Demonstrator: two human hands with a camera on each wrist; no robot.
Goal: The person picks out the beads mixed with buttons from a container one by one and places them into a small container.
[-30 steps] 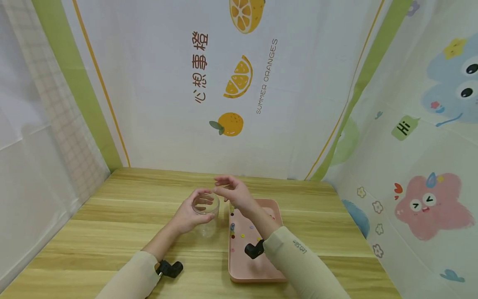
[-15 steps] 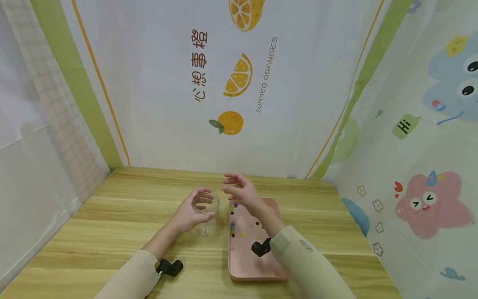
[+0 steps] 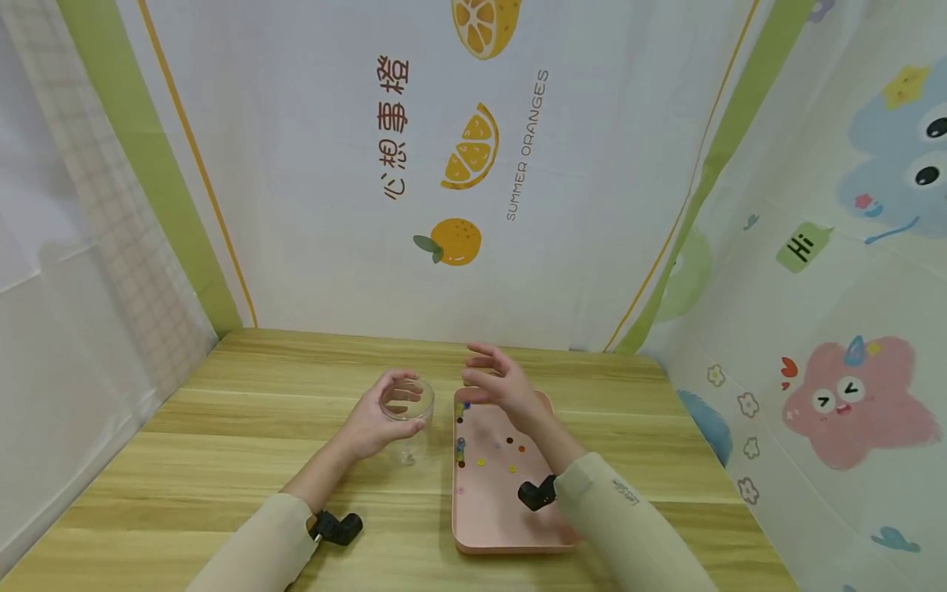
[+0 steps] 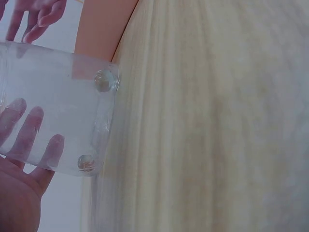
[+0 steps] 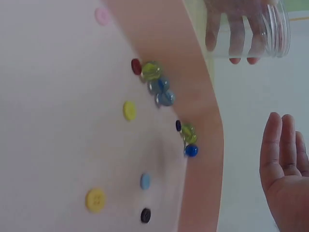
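Note:
My left hand point(image 3: 370, 421) grips a clear jar point(image 4: 53, 111), fingers and thumb around its upper part, with its open mouth facing up. Two glass marbles point(image 4: 103, 80) lie at the bottom of the jar in the left wrist view. My right hand point(image 3: 506, 388) is raised over the far end of a pink tray point(image 3: 488, 526), its fingers extended and nothing between them. Along the tray's left wall the right wrist view shows yellow-green and blue marbles point(image 5: 165, 98). Flat buttons, such as a yellow button point(image 5: 95, 199) and a black button point(image 5: 146, 215), are scattered on the tray floor.
The jar and the tray stand side by side on a wood-grain table point(image 3: 222, 460), with a narrow gap between them. A printed white curtain point(image 3: 325, 247) closes off the back. Another patterned curtain point(image 3: 740, 345) hangs along the right side.
My right hand has drawn away from the jar's mouth, moving right over the tray, and more buttons show beneath the arm. My left hand and the jar have stayed in place.

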